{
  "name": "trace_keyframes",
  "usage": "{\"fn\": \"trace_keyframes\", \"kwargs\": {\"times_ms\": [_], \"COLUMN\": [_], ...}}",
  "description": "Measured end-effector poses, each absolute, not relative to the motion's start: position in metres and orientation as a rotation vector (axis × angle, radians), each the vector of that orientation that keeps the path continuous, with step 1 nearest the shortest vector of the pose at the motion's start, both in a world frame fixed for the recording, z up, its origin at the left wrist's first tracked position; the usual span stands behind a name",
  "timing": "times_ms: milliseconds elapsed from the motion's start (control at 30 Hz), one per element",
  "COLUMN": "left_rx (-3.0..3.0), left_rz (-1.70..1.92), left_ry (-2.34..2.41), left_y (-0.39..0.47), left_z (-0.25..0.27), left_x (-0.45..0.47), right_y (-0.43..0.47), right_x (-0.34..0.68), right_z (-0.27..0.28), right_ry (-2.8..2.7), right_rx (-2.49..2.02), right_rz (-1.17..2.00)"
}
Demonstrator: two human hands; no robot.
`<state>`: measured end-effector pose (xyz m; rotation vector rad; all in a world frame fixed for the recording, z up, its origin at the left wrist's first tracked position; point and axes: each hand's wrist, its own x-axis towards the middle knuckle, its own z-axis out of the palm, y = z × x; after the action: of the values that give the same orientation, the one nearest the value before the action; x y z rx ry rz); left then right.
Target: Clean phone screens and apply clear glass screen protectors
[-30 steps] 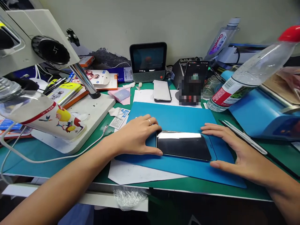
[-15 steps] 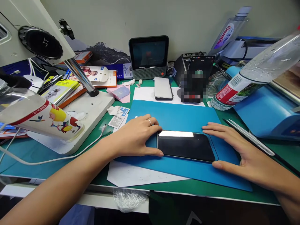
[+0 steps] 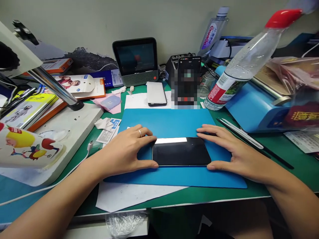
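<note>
A smartphone [image 3: 181,154] with a dark screen lies lengthwise across the blue mat [image 3: 164,119]. A white strip of light reflects along its far edge. My left hand [image 3: 131,149] grips its left end, the thumb at the near corner and the bent fingers at the far one; a ring is on one finger. My right hand [image 3: 226,149] holds the right end, with the thumb at the near corner and a fingertip at the far corner.
A tilted water bottle [image 3: 239,73] with a red cap leans beside a blue machine [image 3: 246,113]. Tweezers [image 3: 244,134] lie right of the mat. Behind stand a smart display [image 3: 136,63] and an upright phone [image 3: 189,66]. A microscope stand [image 3: 62,86] and a white cable [image 3: 72,171] are left.
The view has swung right. My right hand has come in against the phone's right end, and the rim that showed there earlier no longer shows. My left hand keeps its grip.
</note>
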<state>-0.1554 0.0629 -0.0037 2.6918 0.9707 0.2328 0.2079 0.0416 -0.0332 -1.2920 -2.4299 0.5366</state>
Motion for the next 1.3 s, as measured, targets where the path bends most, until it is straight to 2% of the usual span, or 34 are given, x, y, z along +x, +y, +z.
{"fn": "trace_keyframes", "kwargs": {"times_ms": [733,1300], "left_rx": [2.679,2.716], "left_rz": [0.199,0.18], "left_ry": [1.02,1.027], "left_y": [0.0608,0.0596], "left_z": [-0.0066,-0.0031], "left_x": [-0.1535,-0.1507], "right_y": [0.032,0.0319], "right_x": [0.2082,0.2115], "right_z": [-0.0309,-0.0369], "right_ry": [-2.404,-2.444], "right_rx": [-1.325,-1.34], "right_rz": [0.582,0.503]}}
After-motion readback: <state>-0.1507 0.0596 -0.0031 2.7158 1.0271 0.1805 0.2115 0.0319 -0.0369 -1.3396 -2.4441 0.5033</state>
